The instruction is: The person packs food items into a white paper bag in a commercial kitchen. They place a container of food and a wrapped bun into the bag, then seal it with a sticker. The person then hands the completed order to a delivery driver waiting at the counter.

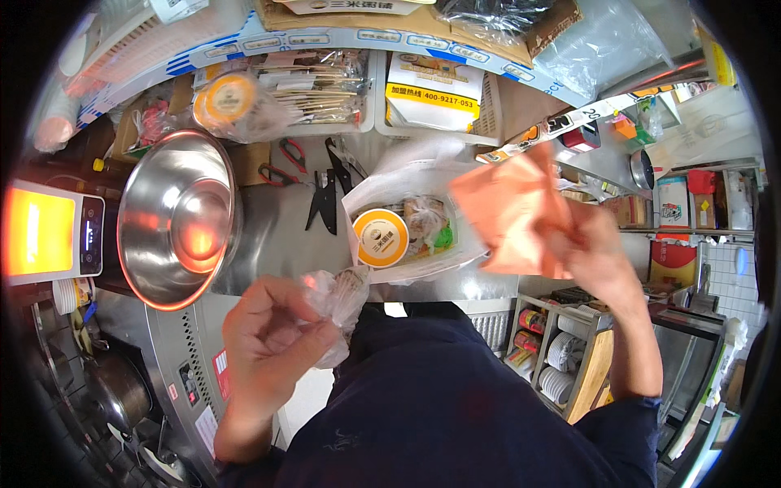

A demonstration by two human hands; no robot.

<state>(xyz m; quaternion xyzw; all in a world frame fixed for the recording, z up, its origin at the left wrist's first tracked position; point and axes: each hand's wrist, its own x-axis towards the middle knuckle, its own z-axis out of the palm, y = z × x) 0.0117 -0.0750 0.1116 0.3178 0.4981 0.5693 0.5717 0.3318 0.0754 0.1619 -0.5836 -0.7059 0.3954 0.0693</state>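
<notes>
In my left hand point(274, 335) is a small clear plastic bag point(349, 296) with something inside that I cannot make out. It hangs over the counter's front edge. My right hand point(589, 250) grips an orange-brown paper bag point(509, 210), blurred, to the right of an open white carry bag point(421, 268). Inside the carry bag a round tub with an orange-rimmed lid point(381, 238) sits beside a knotted clear plastic bag point(426, 219). A bright green item point(443, 237) shows at their right.
A large steel bowl point(177, 219) stands at the left, near a glowing orange device point(46, 232). Red-handled scissors point(284, 165) and black shears point(323, 201) lie on the steel counter point(268, 244). Behind are trays of wrapped skewers point(317, 91) and printed paper point(433, 91). Printed tape point(549, 128) crosses at the right.
</notes>
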